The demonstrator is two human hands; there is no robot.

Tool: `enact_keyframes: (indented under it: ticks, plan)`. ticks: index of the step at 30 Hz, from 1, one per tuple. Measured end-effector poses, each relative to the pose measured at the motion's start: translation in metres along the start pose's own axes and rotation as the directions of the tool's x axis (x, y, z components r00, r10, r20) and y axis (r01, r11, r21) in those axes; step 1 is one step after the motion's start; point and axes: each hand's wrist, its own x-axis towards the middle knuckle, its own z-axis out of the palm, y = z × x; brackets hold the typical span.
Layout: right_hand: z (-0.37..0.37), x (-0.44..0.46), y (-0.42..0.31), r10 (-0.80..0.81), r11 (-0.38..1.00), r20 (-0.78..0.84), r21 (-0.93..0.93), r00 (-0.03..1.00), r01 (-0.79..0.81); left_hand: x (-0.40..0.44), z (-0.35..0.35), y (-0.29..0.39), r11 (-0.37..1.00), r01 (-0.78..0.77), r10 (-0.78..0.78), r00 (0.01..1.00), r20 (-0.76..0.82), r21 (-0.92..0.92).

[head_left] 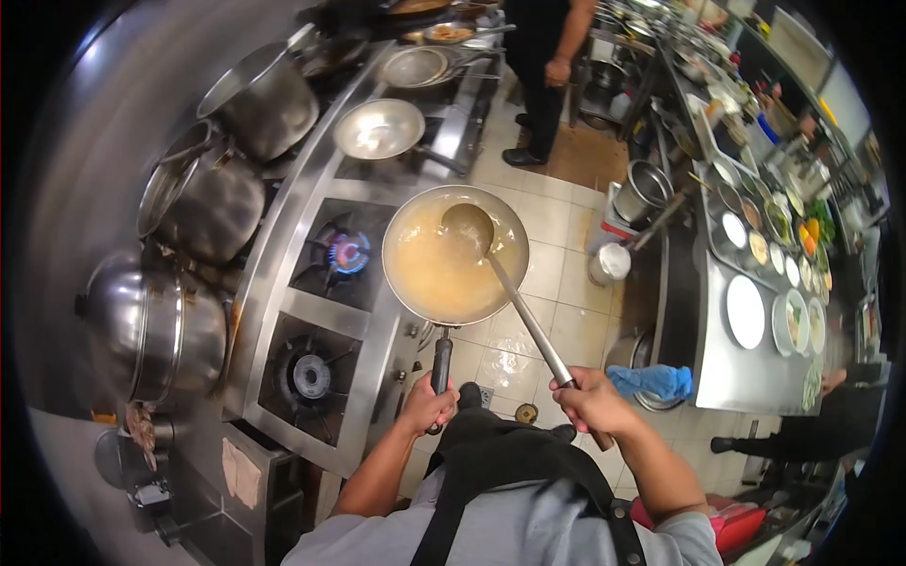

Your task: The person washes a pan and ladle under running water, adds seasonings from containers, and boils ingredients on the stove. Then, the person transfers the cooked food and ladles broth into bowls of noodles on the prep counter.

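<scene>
My left hand (427, 406) is wrapped round the black handle of a frying pan (389, 247), which hangs in the air over the front edge of the stove. A pale yellowish-brown liquid (434, 274) covers the pan's inside. In my right hand (590, 404) is the long handle of a ladle (530, 321). The ladle's bowl rests in the liquid near the far side of the pan, partly filled. Just left of the pan, a lit burner (348, 253) shows a blue flame.
On the stove (321, 316), an unlit burner (311, 375) sits nearer me, and a metal pan (379, 129) lies farther off. Large pots (260, 104) line the left side. A person (543, 75) stands ahead. Plates (746, 311) and bowls fill the right counter. The floor tiles look wet.
</scene>
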Motion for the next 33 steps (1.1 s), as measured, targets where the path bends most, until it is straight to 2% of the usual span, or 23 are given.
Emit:
enact_keyframes:
  ticks: [1,2,3,4,6,9,14,18,20,29,33]
  plan:
    - [-0.018,-0.015,0.009,0.036,0.97,0.07,0.237,0.997,-0.051,-0.003,0.019,-0.001,1.0,0.021,-0.021,1.0,0.02,0.0]
    - [-0.037,-0.032,0.017,0.048,0.884,0.145,0.455,0.988,-0.11,-0.006,0.04,-0.003,0.999,0.041,-0.041,0.998,0.041,-0.001]
    - [-0.054,-0.05,0.021,0.034,0.812,0.188,0.568,0.982,-0.136,-0.009,0.061,-0.005,0.999,0.039,-0.04,0.997,0.059,0.011]
    - [-0.072,-0.069,0.027,0.029,0.801,0.168,0.586,0.985,-0.124,-0.013,0.082,-0.007,0.999,0.045,-0.047,0.996,0.079,0.029]
    - [-0.105,-0.107,0.041,0.036,0.663,0.247,0.719,0.968,-0.208,-0.019,0.124,-0.011,0.997,0.079,-0.078,0.99,0.117,-0.009]
    - [-0.147,-0.162,0.058,0.027,0.621,0.218,0.761,0.976,-0.187,-0.026,0.181,-0.023,0.994,0.105,-0.108,0.982,0.152,0.031]
    - [-0.195,-0.246,0.083,0.051,0.62,0.13,0.773,0.99,-0.133,-0.027,0.255,-0.034,0.976,0.201,-0.216,0.915,0.341,0.08]
    - [-0.219,-0.299,0.103,0.039,0.531,0.057,0.844,0.998,-0.069,-0.023,0.308,-0.025,0.955,0.227,-0.287,0.865,0.412,0.189]
    - [-0.228,-0.321,0.108,0.049,0.487,0.005,0.873,0.999,-0.028,-0.013,0.332,-0.018,0.937,0.232,-0.335,0.809,0.483,0.262]
    - [-0.26,-0.376,0.127,0.193,0.304,-0.23,0.938,0.954,0.164,0.039,0.419,-0.004,0.878,0.172,-0.434,0.681,0.59,0.448]
    - [-0.285,-0.39,0.141,0.167,0.236,-0.268,0.945,0.949,0.225,0.047,0.455,-0.009,0.877,0.163,-0.435,0.672,0.6,0.453]
